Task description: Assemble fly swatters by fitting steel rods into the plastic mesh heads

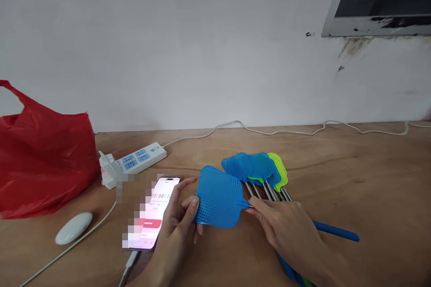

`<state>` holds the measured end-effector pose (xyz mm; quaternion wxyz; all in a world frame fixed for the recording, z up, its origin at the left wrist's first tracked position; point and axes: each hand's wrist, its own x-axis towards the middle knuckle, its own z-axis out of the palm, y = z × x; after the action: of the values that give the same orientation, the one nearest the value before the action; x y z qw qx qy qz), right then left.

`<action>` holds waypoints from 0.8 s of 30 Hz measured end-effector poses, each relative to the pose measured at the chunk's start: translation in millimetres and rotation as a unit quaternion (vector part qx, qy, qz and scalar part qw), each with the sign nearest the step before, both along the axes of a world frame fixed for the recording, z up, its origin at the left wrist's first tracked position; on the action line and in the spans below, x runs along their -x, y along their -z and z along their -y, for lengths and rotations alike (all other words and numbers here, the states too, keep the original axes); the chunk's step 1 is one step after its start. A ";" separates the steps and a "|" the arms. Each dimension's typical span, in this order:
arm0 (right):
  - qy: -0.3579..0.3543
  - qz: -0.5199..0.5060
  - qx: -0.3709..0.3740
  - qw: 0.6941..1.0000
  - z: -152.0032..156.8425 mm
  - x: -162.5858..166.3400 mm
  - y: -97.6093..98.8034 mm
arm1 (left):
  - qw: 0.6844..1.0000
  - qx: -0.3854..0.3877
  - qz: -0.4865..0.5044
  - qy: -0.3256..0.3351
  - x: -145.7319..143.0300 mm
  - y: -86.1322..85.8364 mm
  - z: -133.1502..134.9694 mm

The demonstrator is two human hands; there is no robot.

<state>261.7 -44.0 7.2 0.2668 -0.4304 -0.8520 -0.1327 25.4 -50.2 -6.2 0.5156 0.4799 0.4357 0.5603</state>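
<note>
A blue fly swatter [218, 197] with a mesh head is raised in front of me, its head tilted to the left. My left hand [180, 213] pinches the left edge of the mesh between thumb and fingers. At the swatter's neck, my right hand [286, 222] grips the thin metal shaft. A blue handle [338, 231] sticks out to the right from behind that hand. Beyond it lies a pile of more fly swatters, with blue heads [237, 165] and yellow-green heads [281, 168]. Their metal shafts run under my right hand, which hides part of them.
A lit phone [158, 210] with a cable plugged in lies by my left hand. Behind it are a white power strip [144, 157] and a plug adapter [109, 172]. A red plastic bag [47, 156] and a white oval case [74, 228] are at left. A white cord [279, 132] follows the wall.
</note>
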 end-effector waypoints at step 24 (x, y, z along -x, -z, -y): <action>0.029 -0.134 0.028 0.990 -17.4 -22.6 5.1 | 0.844 -0.213 -0.483 -0.100 26.4 -13.1 -23.7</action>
<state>284.2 -26.5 2.1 0.3620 -0.4765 -0.7991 -0.0574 -1.1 -26.5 6.9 0.0662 0.7413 0.5454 0.3855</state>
